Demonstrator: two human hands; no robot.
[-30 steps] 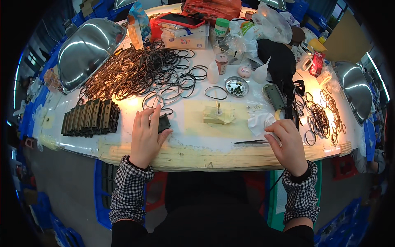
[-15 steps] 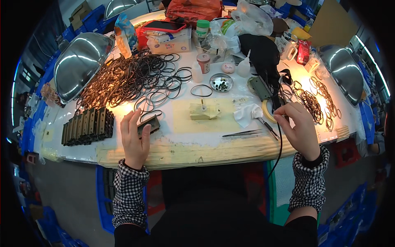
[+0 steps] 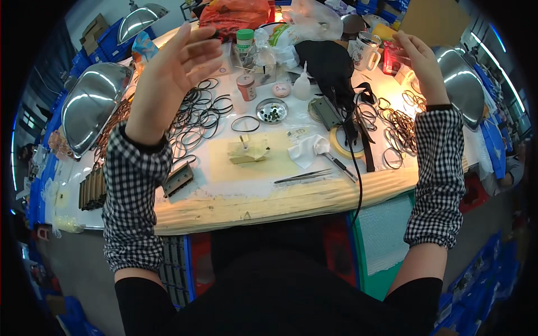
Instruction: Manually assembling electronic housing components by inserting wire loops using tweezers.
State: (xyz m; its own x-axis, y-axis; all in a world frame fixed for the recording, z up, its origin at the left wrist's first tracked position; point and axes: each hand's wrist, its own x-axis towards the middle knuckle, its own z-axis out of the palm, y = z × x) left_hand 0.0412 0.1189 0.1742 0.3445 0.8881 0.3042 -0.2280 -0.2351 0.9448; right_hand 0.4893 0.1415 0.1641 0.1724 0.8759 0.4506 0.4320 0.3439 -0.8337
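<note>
two raised hands hold nothing: left hand (image 3: 178, 67) spread open above the black rubber rings (image 3: 199, 115), right hand (image 3: 419, 56) loosely open near a white mug (image 3: 363, 49). an orange bag (image 3: 235, 12) and clear bag (image 3: 312, 19) sit at the back, partly cut off. pale wooden worktop (image 3: 269, 196); blue crates (image 3: 112, 39) behind.

A wooden-edged workbench (image 3: 269, 203) carries a spread of black rubber rings (image 3: 197, 115), tweezers (image 3: 302, 176), a roll of tape (image 3: 338, 143), a small metal dish (image 3: 272, 111) and a yellow mat (image 3: 255, 159).
</note>
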